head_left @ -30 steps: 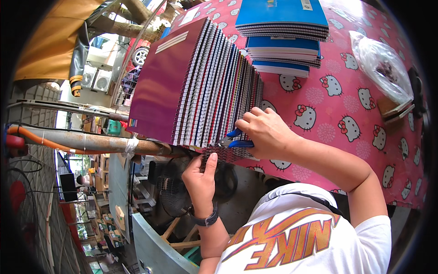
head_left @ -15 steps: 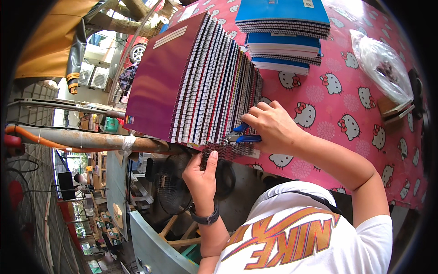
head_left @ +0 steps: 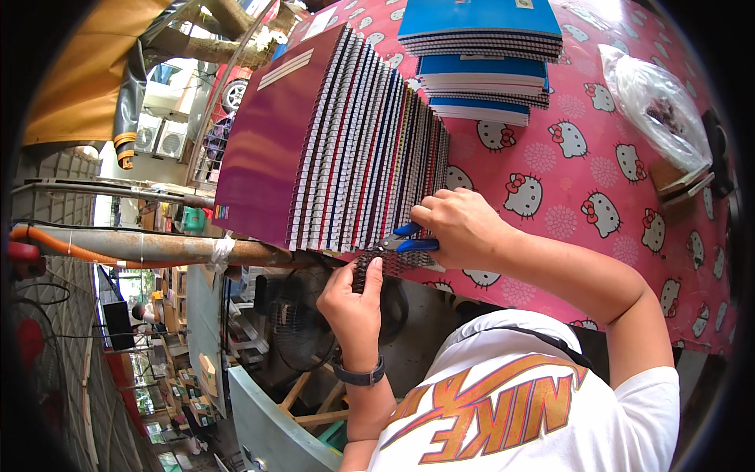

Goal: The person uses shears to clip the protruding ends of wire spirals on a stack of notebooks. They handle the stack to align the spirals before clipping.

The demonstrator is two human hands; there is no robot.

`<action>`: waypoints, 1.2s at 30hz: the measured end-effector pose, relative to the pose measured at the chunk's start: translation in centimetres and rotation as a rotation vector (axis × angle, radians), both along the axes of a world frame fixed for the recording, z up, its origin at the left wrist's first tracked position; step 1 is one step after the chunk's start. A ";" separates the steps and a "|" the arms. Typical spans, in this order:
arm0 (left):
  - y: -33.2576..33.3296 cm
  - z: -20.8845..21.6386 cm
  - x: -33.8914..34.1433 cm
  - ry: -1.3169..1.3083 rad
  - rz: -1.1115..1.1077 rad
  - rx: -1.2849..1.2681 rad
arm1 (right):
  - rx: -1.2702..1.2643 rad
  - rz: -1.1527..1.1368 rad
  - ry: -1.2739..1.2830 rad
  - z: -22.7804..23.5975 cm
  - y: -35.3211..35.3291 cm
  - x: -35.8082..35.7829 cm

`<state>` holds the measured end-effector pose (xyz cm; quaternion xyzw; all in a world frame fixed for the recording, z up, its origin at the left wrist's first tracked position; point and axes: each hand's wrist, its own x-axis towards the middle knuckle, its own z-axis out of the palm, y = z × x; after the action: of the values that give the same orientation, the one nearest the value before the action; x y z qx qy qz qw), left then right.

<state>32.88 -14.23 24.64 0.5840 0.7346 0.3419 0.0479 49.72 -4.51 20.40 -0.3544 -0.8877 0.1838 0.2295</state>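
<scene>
In my right hand is a pair of blue-handled pliers, with the jaws pointing left at the lower edge of a thick row of spiral-bound notebooks. The front notebook has a purple cover. My left hand, a black watch on its wrist, pinches dark wire coil ends just below the notebooks' bottom corner, close to the plier tips. More dark coil runs right beneath the pliers. Whether the jaws touch the wire is too small to tell.
Blue-covered notebooks lie stacked beyond the row on the pink patterned tablecloth. At the right are a clear plastic bag and a wooden block. A rusty pipe runs up to the table's left edge; a black fan stands below.
Both hands have shifted slightly: the right with the pliers moved a little left, and the left moved slightly right. In the picture, the notebooks sit marginally further left.
</scene>
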 end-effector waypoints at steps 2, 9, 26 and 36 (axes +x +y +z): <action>0.1 0.1 0.0 0.041 -0.010 0.013 | -0.039 0.033 0.043 0.1 0.1 0.2; -0.4 -0.6 -1.2 -0.070 -0.033 0.033 | -0.291 0.038 -0.144 0.7 0.3 0.8; -0.3 -1.5 -1.2 -0.226 -0.010 -0.108 | -0.132 0.035 -0.065 -0.9 0.3 -0.3; -0.2 -2.5 -0.8 -0.537 0.096 -0.232 | 0.021 0.023 -0.094 -1.3 0.4 0.4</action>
<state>32.03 -14.42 22.14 0.4279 0.7567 0.3997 0.2908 50.07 -4.14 19.09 -0.3498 -0.9034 0.1605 0.1891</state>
